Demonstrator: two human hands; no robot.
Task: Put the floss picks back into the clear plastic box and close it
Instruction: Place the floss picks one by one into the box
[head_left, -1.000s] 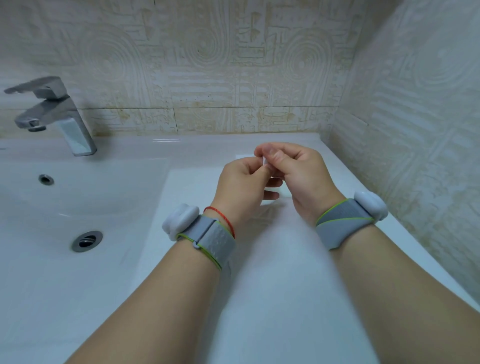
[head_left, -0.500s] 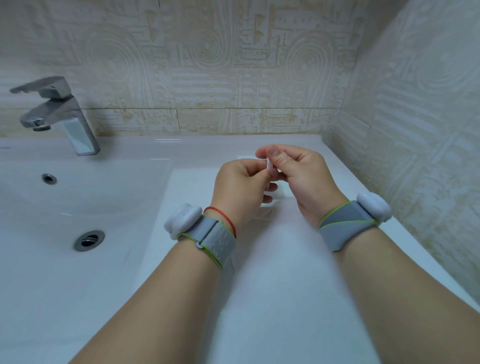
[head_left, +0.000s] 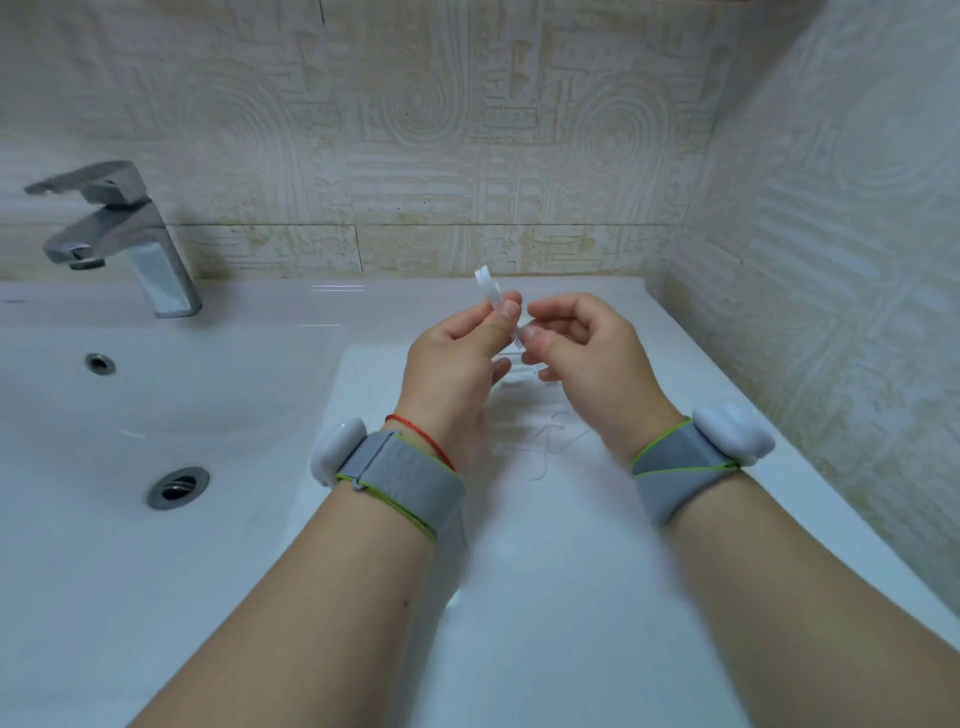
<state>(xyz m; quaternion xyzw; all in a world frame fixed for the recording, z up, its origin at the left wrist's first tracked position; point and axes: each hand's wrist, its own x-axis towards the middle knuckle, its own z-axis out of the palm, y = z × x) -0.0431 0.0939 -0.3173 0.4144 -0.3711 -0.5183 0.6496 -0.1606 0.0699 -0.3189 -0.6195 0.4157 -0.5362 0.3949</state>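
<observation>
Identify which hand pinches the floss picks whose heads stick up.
The left hand, the one with a red string at its wrist: its thumb and fingers pinch the floss picks. The right hand curls near their lower ends.

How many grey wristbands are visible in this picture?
2. One grey wristband sits just behind the left hand, the other just behind the right hand. None seems hidden.

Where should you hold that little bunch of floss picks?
Take the floss picks by their straight handles, mid-length, pinched from the side as the left hand does. Their bowed heads stick up above its fingers and thin points poke out below, so the middle is likely firmest.
</observation>
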